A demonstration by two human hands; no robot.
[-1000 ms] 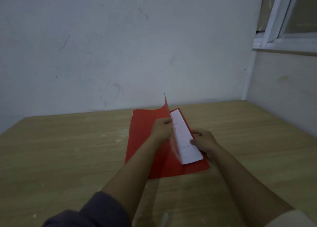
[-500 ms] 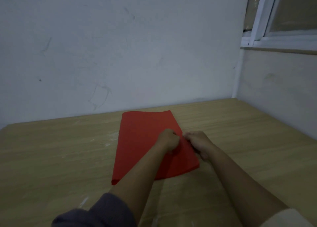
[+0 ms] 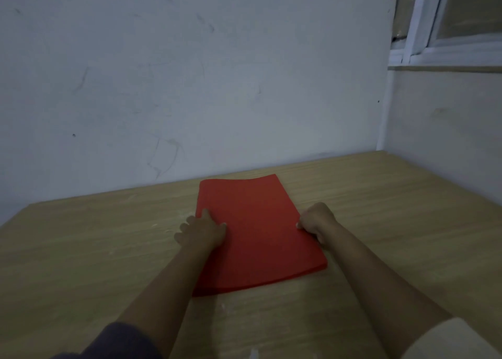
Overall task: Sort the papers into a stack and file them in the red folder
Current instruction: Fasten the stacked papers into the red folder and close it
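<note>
A dark sleeve [image 3: 119, 342] shows at the lower left, and the bare forearm runs up from it across the pale wooden counter [image 3: 81, 250] to the left hand [image 3: 202, 229]. That hand lies flat with its fingers spread: the outer fingers rest on the counter just off the folder's left edge, while the thumb and the nearest finger press on the red cover itself. It grips nothing.

The folder [image 3: 258, 231] lies closed and flat on the counter between the two hands, its long sides running away from the person and angled slightly to the right. Its far edge sits near the wall [image 3: 190, 73], with a strip of bare wood between them. The near edge bows a little, and a second red layer shows under the cover at the near left corner. No paper shows at any edge.

The right hand [image 3: 316, 221] is at the folder's right edge, about halfway along it. Its fingers are curled in, and the fingertips touch the edge of the cover; whether they actually pinch it cannot be told. The right forearm leads back to a light sleeve [image 3: 448, 339] at the lower right. A window frame [image 3: 423, 33] sits high on the right.
</note>
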